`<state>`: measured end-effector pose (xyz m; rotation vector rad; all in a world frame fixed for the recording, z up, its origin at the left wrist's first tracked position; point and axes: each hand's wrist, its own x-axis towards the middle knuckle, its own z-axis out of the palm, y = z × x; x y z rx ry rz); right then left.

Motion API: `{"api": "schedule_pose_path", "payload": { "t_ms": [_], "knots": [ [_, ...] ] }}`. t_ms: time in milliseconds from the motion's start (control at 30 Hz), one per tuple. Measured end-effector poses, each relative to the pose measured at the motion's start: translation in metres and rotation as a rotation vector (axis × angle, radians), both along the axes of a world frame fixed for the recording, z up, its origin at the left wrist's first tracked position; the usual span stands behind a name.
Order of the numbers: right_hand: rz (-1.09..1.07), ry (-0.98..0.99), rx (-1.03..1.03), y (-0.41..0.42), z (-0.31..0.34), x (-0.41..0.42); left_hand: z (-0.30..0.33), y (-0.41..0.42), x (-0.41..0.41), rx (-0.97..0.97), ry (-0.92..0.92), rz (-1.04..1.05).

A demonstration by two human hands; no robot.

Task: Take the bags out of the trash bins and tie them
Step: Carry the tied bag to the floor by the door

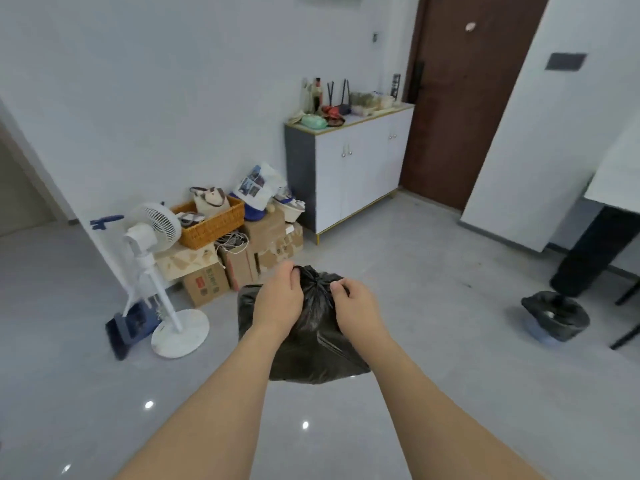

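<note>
Two hands [277,299] [353,306] pinch bag [311,355] — glossy, crinkled.

- Trash bag [311,344] sits on the floor [433,271], centre.
- Standing fan [156,244] and cardboard boxes [242,261] behind-left.
- Lined trash bin [556,317] far right.

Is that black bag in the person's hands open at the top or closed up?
Closed up: the black bag's mouth is gathered into a bunch, pinched by the left hand and right hand. Whether it's knotted, cannot tell.
</note>
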<state>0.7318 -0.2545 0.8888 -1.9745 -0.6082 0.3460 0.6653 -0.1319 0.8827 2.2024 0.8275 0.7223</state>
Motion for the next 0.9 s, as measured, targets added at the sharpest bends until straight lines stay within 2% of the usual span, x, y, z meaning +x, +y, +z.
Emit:
{"api": "schedule_pose_path", "payload": {
  "t_ms": [200, 400, 533, 733, 900],
  "knots": [
    [-0.356, -0.103, 0.109, -0.103, 0.023, 0.091, 0.020, -0.098, 0.137, -0.120, -0.058, -0.278],
    [-0.604, -0.071, 0.178, -0.159, 0.021, 0.187, 0.027, -0.154, 0.253, -0.148, -0.029, -0.505],
    [-0.644, 0.015, 0.207, -0.157, 0.005, 0.270, 0.015, -0.149, 0.331, -0.192, -0.007, -0.569],
    [-0.545, 0.020, 0.193, -0.123, -0.003, 0.397, 0.005, -0.090, 0.456, -0.201, -0.036, -0.607],
    [-0.643, 0.194, 0.327, -0.126, -0.002, 0.505, 0.007, -0.101, 0.572, -0.235, -0.012, -0.625]
  ]
}}
